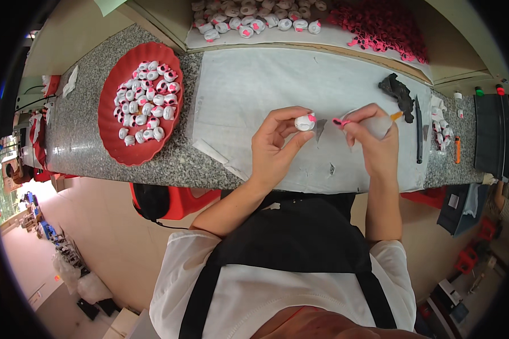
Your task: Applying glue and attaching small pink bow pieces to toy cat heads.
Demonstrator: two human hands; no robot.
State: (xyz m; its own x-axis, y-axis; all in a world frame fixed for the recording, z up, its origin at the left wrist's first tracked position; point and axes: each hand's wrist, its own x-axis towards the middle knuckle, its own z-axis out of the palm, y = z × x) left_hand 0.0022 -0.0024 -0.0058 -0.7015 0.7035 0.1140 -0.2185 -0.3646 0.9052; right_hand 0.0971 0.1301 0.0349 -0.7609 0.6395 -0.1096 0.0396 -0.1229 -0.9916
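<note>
The speckled grey tabletop (pixel 85 127) carries one white sheet (pixel 249 79) and, left of it, one red tray (pixel 110 121) of white balls (pixel 159 134) too many to count. Over the sheet, the left hand (pixel 272 144) pinches one pink-patched ball (pixel 303 123) in its grip; rightward, apart, the right hand (pixel 374 138) pinches one smaller pink-and-black piece (pixel 339 122), long axis roughly sideways.

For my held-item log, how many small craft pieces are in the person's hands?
2: a round white piece with pink in the left hand, and a pink-and-black piece in the right hand. Others may be hidden.
</note>
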